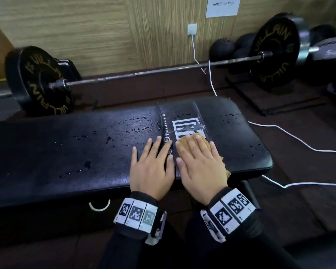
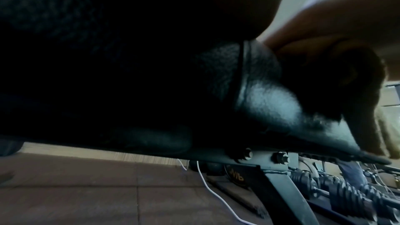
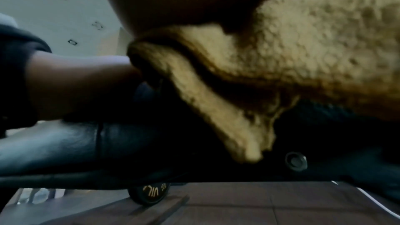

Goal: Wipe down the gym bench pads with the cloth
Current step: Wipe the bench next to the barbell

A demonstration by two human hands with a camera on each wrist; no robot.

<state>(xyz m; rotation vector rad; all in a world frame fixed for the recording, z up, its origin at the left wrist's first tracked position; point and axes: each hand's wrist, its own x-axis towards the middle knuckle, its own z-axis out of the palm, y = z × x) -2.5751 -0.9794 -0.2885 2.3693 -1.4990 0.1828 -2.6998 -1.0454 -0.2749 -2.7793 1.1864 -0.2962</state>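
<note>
Here the bench (image 1: 66, 152) is the biggest thing, a long black padded slab lying under both palms and running far out past the left hand's fingertips; droplets sit on its skin, so I judge it firm, slick and wet, something to press on, not lift. The cloth (image 1: 202, 139) is small, tan and fluffy, probably soft, light and absorbent; it lies beneath the right hand (image 1: 200, 167), peeking out beyond the fingertips and beside the little finger, best pinned flat under the palm. The right fingers (image 1: 190, 146) are straight and slightly spread, pressing the cloth onto the pad. The left hand (image 1: 151, 169) rests flat just beside it, fingers fanned, touching bare padding.
</note>
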